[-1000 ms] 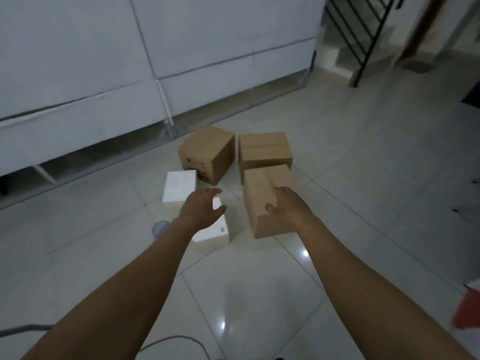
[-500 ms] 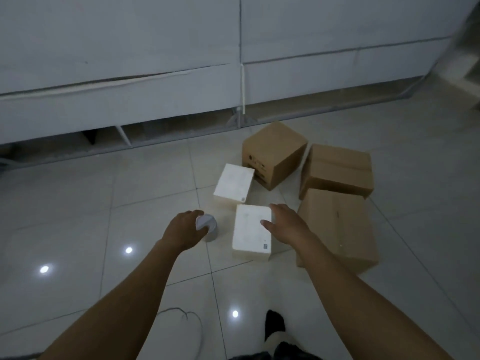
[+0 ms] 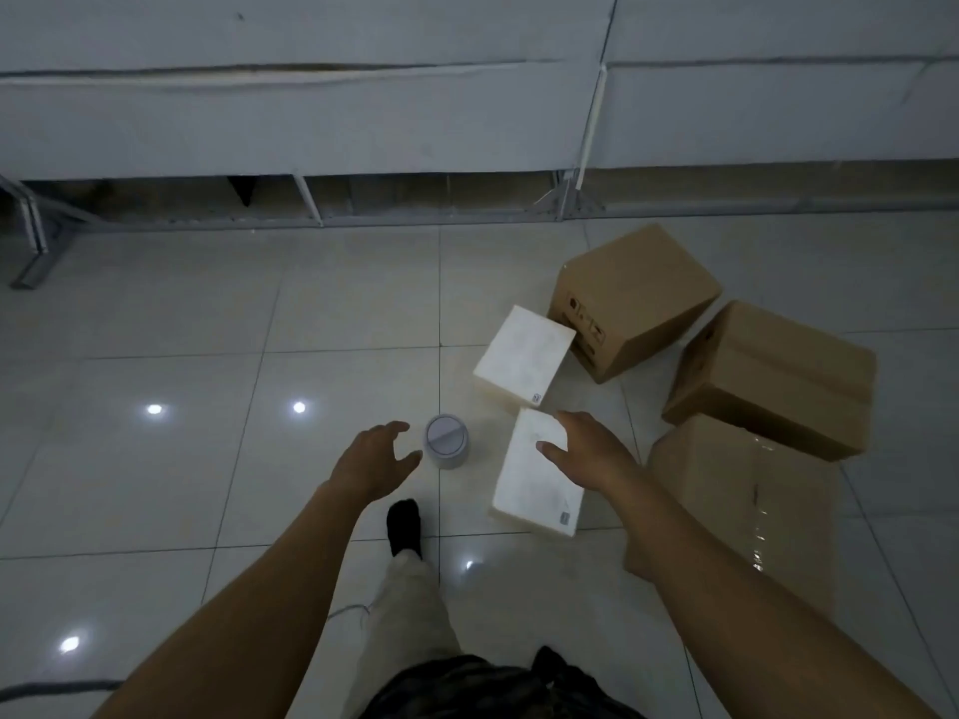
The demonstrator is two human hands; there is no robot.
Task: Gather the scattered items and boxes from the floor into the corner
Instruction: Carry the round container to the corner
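Left hand (image 3: 371, 461) spread, empty, just beside small grey-white cylindrical canister (image 3: 446, 441). Right hand (image 3: 586, 451) relaxed, grasping nothing, above near white flat rectangular box (image 3: 534, 485). Beyond it lie a second white flat box (image 3: 521, 358) and three brown cardboard cartons (image 3: 635, 298), on the glossy tiled floor (image 3: 207, 459).

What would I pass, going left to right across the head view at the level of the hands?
left hand → grey round canister → near white box → taped cardboard box. The right hand overlaps the white box, so it is left out.
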